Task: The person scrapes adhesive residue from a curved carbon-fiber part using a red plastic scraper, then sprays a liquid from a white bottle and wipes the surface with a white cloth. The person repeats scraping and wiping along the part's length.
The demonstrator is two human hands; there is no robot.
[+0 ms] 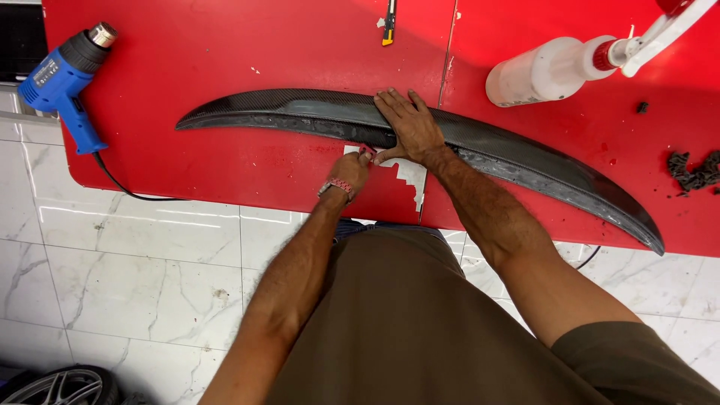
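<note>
A long curved black carbon-fibre spoiler (525, 161) lies across the red table (225, 52). My right hand (409, 124) rests flat on its middle, fingers spread, thumb at the near edge. Just below that edge, my left hand (352, 169) is pinched closed on a small red strip (367, 151) at the spoiler's underside; the strip is mostly hidden by the fingers. A watch with a pinkish band sits on the left wrist.
A blue heat gun (64, 79) with a black cord lies at the table's left end. A yellow-black utility knife (388, 22) is at the top, a white spray bottle (551, 69) at right, dark scraps (694, 171) far right. White marble floor below; a tyre (64, 386) bottom left.
</note>
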